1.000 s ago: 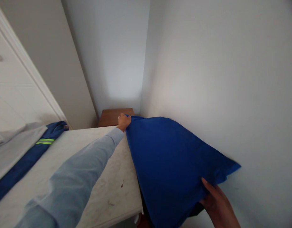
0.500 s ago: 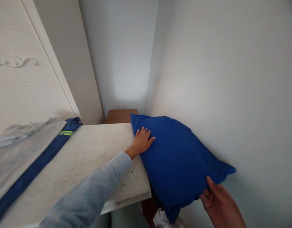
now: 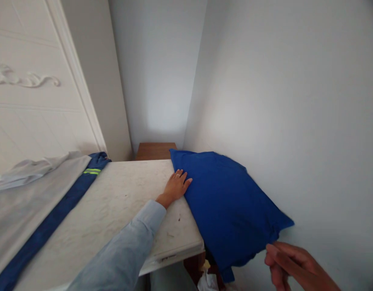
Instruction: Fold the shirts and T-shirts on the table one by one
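Apparently the step in hand was laying out and evening a royal-blue cloth [image 3: 225,206], which lay along the right side of the white table [image 3: 128,202], between the table's right edge and the pale wall [image 3: 280,101]. The left hand [image 3: 175,186] rested palm down on the cloth's left border where it met the tabletop, its fingers moderately spread and holding nothing. The right hand [image 3: 291,260] was at the cloth's near right edge, its fingers curled narrow with the thumb drawn against them; whether they pinched the hem or only touched it, I could not tell. As I judged it, the next move called for a sure hold on that near edge and a light pull to flatten the rumpled right corner, with the left hand as anchor.

Much was hidden. Whatever bore the cloth's weight was covered by it, and its full shape was unclear. Under the table's near right corner, a crumpled white item [image 3: 208,281] was cut off by the bottom of the view. The grey-and-navy garment [image 3: 31,218] on the left ran out of view, while the brown wooden surface [image 3: 156,151] at the far end was partly blocked by the table
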The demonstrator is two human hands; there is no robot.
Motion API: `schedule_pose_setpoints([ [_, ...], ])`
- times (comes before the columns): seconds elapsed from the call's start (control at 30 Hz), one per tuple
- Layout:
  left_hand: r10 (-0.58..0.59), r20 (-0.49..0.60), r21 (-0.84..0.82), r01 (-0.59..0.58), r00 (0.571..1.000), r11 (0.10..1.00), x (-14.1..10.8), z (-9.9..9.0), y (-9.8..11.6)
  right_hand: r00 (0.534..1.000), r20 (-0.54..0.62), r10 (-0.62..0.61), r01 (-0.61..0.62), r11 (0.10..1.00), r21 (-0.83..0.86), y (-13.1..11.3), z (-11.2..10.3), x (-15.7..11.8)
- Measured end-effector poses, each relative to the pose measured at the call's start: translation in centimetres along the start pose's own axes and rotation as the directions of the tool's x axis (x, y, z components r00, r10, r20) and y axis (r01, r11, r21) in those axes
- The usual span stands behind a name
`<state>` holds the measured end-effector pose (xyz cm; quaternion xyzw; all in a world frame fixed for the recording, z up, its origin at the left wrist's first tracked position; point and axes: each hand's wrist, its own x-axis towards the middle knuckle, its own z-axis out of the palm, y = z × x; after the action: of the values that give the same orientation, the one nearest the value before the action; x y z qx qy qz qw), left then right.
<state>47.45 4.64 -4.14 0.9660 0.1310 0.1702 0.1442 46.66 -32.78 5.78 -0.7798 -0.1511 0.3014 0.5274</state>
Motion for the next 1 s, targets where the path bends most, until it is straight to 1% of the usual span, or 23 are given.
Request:
schedule_pose_setpoints([
  [0.03,0.002,0.001,-0.004,-0.002,1.0,1.0,-0.1,0.0,0.1,0.997,-0.005,-0.075,0.075,0.995,-0.063,-1.4,-0.3,0.2],
  [0.1,0.003,-0.004,-0.021,-0.003,1.0,1.0,-0.4,-0.1,0.2,0.967,-0.08,-0.241,0.225,0.96,-0.168,-3.8,-0.6,1.9],
  [0.17,0.001,-0.007,-0.047,-0.001,1.0,0.999,-0.8,-0.3,0.3,0.915,-0.149,-0.376,0.325,0.902,-0.283,-5.3,-0.6,5.1],
  [0.2,0.002,-0.006,-0.061,-0.003,1.0,0.998,-1.0,-0.4,0.3,0.896,-0.142,-0.422,0.356,0.87,-0.341,-5.8,-0.4,7.1],
  [0.23,0.005,-0.005,-0.075,-0.005,1.0,0.997,-1.2,-0.6,0.4,0.884,-0.108,-0.454,0.377,0.832,-0.408,-6.0,-0.1,9.3],
  [0.3,-0.002,-0.015,-0.105,0.0,1.0,0.995,-1.5,-0.9,0.5,0.892,0.027,-0.451,0.393,0.744,-0.541,-6.1,1.2,13.6],
  [0.33,-0.014,-0.031,-0.119,0.011,0.999,0.993,-1.6,-1.1,0.5,0.893,0.111,-0.435,0.411,0.691,-0.595,-6.2,2.1,15.4],
  [0.4,-0.061,-0.079,-0.145,0.049,0.995,0.988,-1.7,-1.3,0.4,0.864,0.251,-0.436,0.483,0.581,-0.655,-6.5,4.5,17.8],
  [0.43,-0.086,-0.102,-0.157,0.069,0.991,0.985,-1.7,-1.3,0.4,0.836,0.31,-0.453,0.533,0.532,-0.658,-6.9,5.9,18.5],
  [0.5,-0.121,-0.127,-0.175,0.098,0.985,0.98,-1.7,-1.4,0.2,0.763,0.407,-0.502,0.634,0.457,-0.624,-8.2,9.0,19.0],
  [0.57,-0.116,-0.111,-0.189,0.093,0.987,0.977,-1.7,-1.5,0.0,0.681,0.498,-0.536,0.726,0.406,-0.555,-9.9,11.8,19.5],
  [0.63,-0.1,-0.085,-0.198,0.081,0.991,0.977,-1.7,-1.8,-0.2,0.604,0.552,-0.574,0.792,0.358,-0.494,-11.4,14.2,20.8],
  [0.67,-0.096,-0.077,-0.201,0.079,0.992,0.976,-1.6,-2.0,-0.3,0.577,0.563,-0.591,0.811,0.334,-0.48,-11.9,15.1,21.9],
  [0.7,-0.098,-0.071,-0.2,0.082,0.993,0.976,-1.6,-2.2,-0.4,0.562,0.566,-0.602,0.82,0.318,-0.476,-12.2,15.7,23.3],
  [0.73,-0.103,-0.064,-0.194,0.089,0.993,0.977,-1.6,-2.5,-0.5,0.561,0.565,-0.605,0.82,0.313,-0.478,-12.2,16.2,24.9],
  [0.77,-0.107,-0.051,-0.185,0.096,0.993,0.978,-1.6,-2.7,-0.6,0.571,0.562,-0.598,0.814,0.325,-0.481,-12.0,16.5,26.6],
  [0.8,-0.107,-0.031,-0.174,0.1,0.994,0.98,-1.5,-3.0,-0.7,0.593,0.554,-0.584,0.801,0.358,-0.479,-11.5,16.7,28.4],
  [0.87,-0.098,0.015,-0.152,0.099,0.995,0.983,-1.5,-3.3,-1.0,0.656,0.519,-0.549,0.755,0.472,-0.456,-10.0,16.7,31.5],
  [0.93,-0.087,0.037,-0.139,0.091,0.996,0.986,-1.4,-3.5,-1.4,0.729,0.409,-0.548,0.684,0.594,-0.423,-8.5,16.7,33.7],
  [0.97,-0.082,0.036,-0.134,0.086,0.996,0.987,-1.3,-3.4,-1.5,0.747,0.364,-0.556,0.664,0.632,-0.399,-7.8,16.6,34.3],
  [1.0,-0.08,0.031,-0.127,0.083,0.996,0.988,-1.3,-3.4,-1.7,0.754,0.336,-0.565,0.657,0.654,-0.375,-7.3,16.5,34.6],
])
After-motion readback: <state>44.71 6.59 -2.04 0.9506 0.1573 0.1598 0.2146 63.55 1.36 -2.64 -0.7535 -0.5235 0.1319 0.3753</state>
